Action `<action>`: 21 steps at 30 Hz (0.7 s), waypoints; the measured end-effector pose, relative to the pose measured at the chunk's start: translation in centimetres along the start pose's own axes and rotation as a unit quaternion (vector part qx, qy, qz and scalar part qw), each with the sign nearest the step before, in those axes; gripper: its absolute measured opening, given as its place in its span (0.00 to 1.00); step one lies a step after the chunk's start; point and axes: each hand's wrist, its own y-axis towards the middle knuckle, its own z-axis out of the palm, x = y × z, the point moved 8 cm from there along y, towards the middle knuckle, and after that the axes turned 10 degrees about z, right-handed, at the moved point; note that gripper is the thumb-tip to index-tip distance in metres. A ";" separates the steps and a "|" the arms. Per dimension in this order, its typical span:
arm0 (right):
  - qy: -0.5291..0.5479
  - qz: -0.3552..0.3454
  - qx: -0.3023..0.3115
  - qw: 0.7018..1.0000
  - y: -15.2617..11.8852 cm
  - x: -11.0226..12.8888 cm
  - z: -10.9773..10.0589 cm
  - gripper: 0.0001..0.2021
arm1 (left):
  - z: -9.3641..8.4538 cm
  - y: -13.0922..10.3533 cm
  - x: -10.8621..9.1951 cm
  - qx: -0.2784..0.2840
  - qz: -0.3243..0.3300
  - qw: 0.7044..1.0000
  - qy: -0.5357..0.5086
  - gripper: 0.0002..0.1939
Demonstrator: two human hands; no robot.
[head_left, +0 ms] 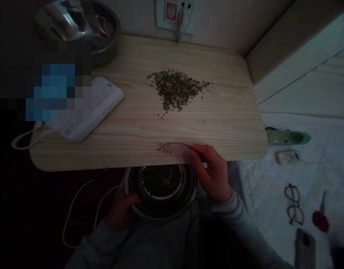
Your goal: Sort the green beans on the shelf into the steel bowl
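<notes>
My left hand (123, 209) is closed on the left rim of a round metal bowl (163, 213), held over my lap just under the table's front edge. Inside it sits a smaller round container with a pale rim and dark contents. Pinched in my right hand (212, 172) is a thin clear curved piece (176, 149), resting on the wooden table (127, 149) near that edge. A few small grains lie by and under it. Farther back spreads a pile of small dark green beans (176, 89), with a few strays around it.
A white power strip or adapter (96, 112) with a cord lies at left, partly behind a blurred patch. A large steel bowl (104, 52) stands at the back left. A wall socket (174, 16) is behind. On the white bedding lie glasses (294, 213), scissors (321, 220) and a phone (305, 246).
</notes>
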 end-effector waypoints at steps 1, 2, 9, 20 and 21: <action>0.014 0.009 -0.003 1.000 0.0 -0.3 -0.2 0.09 | 0.0 0.0 0.1 0.004 -0.007 1.000 0.000 0.26; 0.031 0.018 -0.010 0.999 0.0 -0.6 -0.5 0.09 | 0.1 0.0 0.3 0.011 -0.017 1.000 -0.002 0.27; 0.070 0.064 -0.036 0.995 0.0 -2.2 -2.0 0.08 | 0.5 -0.1 0.4 0.012 -0.028 1.000 -0.005 0.30; 0.002 -0.002 0.022 1.000 1.0 -0.5 -1.1 0.09 | 0.1 0.0 0.4 0.001 -0.025 1.000 -0.001 0.31; 0.002 -0.002 0.026 1.000 1.0 -0.5 -1.1 0.09 | 0.1 0.0 0.5 0.005 -0.027 1.000 0.001 0.31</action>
